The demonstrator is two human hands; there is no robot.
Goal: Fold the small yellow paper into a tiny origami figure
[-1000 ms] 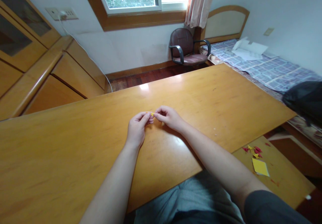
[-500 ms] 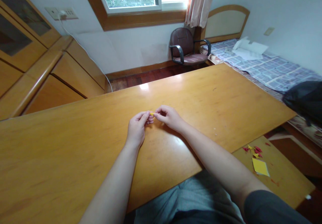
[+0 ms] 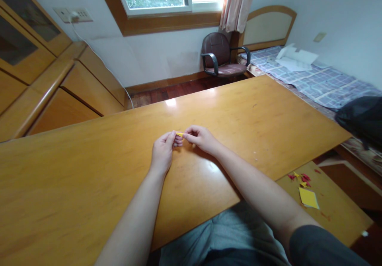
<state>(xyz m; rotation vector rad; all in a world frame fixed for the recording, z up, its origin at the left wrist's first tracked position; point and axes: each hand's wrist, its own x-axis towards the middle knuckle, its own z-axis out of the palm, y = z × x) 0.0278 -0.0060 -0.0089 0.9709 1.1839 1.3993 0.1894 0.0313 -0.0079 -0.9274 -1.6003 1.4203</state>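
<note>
Between my two hands is a small piece of folded yellow paper (image 3: 179,134), held just above the wooden table (image 3: 89,170). My left hand (image 3: 164,148) pinches its left end between thumb and fingers. On its right end, the thumb and forefinger of my right hand (image 3: 199,138) are closed. Only a short strip of the paper shows between the fingertips, so its full shape is hidden.
On a lower board (image 3: 337,214) at the right lie a stack of yellow square paper (image 3: 309,198) and several small red and yellow folded paper pieces (image 3: 303,179). A chair (image 3: 219,55) stands beyond the table, near a bed (image 3: 322,79) bearing a black bag (image 3: 361,116).
Slightly more of the yellow paper shows between my fingertips than before. Both hands stay in nearly the same place, still pinching it.
</note>
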